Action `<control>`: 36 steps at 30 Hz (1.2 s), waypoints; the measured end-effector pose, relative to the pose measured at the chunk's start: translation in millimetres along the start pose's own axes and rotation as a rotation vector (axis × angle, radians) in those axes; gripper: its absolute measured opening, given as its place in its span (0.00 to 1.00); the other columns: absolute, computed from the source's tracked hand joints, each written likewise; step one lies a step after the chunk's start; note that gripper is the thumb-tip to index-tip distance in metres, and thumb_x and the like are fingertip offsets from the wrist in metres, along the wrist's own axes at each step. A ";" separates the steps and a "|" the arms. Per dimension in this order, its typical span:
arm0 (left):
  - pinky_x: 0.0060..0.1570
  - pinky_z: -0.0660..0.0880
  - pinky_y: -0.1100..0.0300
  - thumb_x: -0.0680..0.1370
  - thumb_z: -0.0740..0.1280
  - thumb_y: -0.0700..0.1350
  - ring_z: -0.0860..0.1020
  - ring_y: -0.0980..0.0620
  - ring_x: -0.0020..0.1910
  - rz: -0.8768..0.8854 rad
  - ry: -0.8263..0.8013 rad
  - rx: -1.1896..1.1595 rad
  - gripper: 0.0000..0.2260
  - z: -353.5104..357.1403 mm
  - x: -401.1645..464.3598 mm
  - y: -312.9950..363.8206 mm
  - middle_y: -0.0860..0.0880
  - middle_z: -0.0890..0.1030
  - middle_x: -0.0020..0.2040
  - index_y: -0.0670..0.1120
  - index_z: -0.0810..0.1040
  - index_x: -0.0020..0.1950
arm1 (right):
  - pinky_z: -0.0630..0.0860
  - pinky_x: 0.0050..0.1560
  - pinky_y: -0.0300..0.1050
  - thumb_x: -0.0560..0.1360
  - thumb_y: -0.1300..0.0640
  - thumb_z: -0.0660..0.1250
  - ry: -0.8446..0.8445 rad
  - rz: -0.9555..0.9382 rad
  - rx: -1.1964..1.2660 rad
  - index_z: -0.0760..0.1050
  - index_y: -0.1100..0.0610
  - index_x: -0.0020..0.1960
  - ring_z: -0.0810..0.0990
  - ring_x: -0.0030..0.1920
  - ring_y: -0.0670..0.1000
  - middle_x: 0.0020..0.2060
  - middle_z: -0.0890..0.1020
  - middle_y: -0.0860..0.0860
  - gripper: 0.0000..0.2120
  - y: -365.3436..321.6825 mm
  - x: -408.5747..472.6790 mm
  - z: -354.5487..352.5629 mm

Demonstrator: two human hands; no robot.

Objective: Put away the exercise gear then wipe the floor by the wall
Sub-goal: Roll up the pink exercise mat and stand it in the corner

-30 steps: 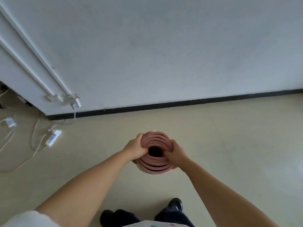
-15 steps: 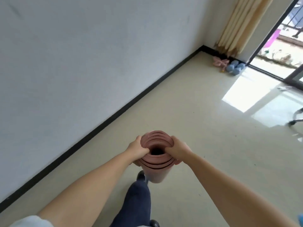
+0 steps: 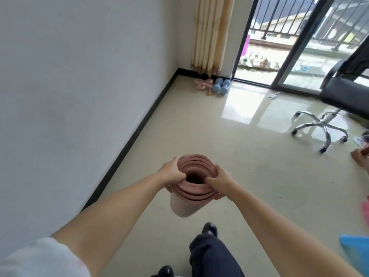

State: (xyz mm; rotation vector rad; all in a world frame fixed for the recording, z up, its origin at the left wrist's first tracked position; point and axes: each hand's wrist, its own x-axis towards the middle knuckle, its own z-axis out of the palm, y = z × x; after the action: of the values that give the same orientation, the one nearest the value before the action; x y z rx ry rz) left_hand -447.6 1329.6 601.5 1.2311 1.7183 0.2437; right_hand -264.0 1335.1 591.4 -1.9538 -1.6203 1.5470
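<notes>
I hold a rolled pink exercise mat (image 3: 185, 204) upright in front of me, its open end facing up. My left hand (image 3: 171, 170) grips the left rim, thumb tucked inside the roll. My right hand (image 3: 219, 181) grips the right rim the same way. Far ahead in the room's corner lie blue dumbbells (image 3: 220, 86) and a pink piece of exercise gear (image 3: 202, 83) on the floor. The white wall (image 3: 79, 86) with its black skirting (image 3: 137, 124) runs along my left.
A black office chair (image 3: 337, 100) on a chrome wheeled base stands at the right. A beige curtain (image 3: 212, 33) hangs in the corner beside an open sliding balcony door (image 3: 265, 43). A blue object (image 3: 355, 250) and a pink object (image 3: 365, 210) sit at the right edge, near another person's hand (image 3: 359, 156).
My view has swung right along the wall, from the cables on the floor to the corner with the dumbbells and the balcony door. Both hands keep the same grip on the mat.
</notes>
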 end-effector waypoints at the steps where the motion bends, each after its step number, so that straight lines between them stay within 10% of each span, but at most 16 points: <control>1: 0.35 0.81 0.51 0.72 0.62 0.41 0.79 0.42 0.48 0.005 -0.011 0.004 0.28 -3.5 21.2 15.9 0.44 0.75 0.56 0.53 0.61 0.71 | 0.79 0.27 0.44 0.74 0.57 0.63 0.014 -0.002 0.002 0.66 0.53 0.62 0.80 0.48 0.57 0.53 0.75 0.54 0.17 -4.4 18.8 -15.3; 36: 0.33 0.82 0.49 0.72 0.63 0.42 0.79 0.41 0.48 -0.039 0.079 -0.118 0.28 -266.2 700.9 456.7 0.45 0.74 0.57 0.55 0.62 0.71 | 0.83 0.34 0.49 0.72 0.58 0.64 -0.037 -0.039 -0.065 0.68 0.51 0.63 0.80 0.48 0.55 0.51 0.77 0.53 0.20 -334.0 700.7 -463.1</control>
State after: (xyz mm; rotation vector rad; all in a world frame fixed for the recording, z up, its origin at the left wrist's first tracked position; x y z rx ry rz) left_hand -387.2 2205.3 616.3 1.1133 1.7681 0.3698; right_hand -204.9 2236.8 612.2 -1.9244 -1.7333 1.5437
